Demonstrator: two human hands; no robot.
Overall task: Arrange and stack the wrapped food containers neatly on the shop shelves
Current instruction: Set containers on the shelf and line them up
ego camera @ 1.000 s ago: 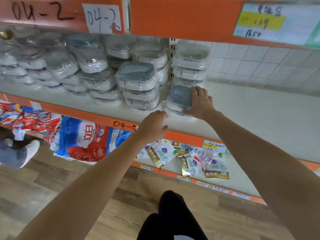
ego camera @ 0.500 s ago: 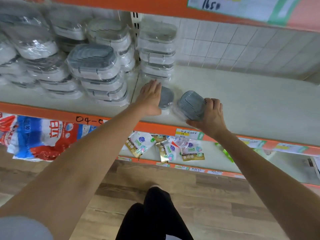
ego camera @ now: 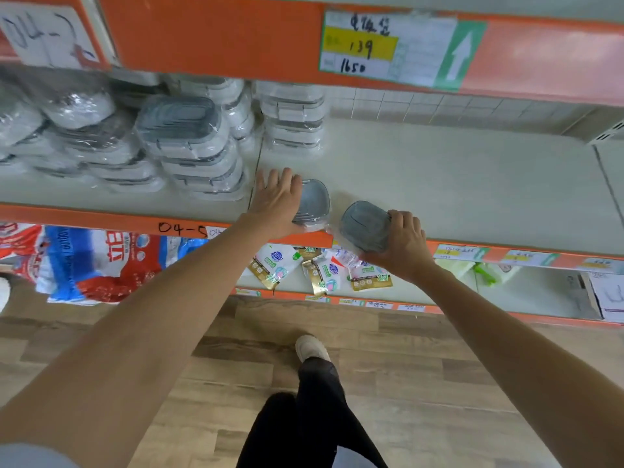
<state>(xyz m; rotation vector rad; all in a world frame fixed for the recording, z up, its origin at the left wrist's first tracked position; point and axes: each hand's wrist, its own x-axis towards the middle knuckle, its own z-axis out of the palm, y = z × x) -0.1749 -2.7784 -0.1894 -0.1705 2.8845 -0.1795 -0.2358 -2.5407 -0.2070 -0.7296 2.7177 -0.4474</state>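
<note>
Since half a second ago: no change. Left hand flat on container at shelf front edge. Right hand clamped on tilted second container, just beside. Stacking not yet done.

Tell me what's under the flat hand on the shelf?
The left hand rests flat on a wrapped grey-lidded container near the front edge of the shelf. Only the container's right part shows; the rest is covered by the hand.

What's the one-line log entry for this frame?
left hand: flat on shelved container | right hand: gripping tilted container at shelf edge | stacking: pending
</note>
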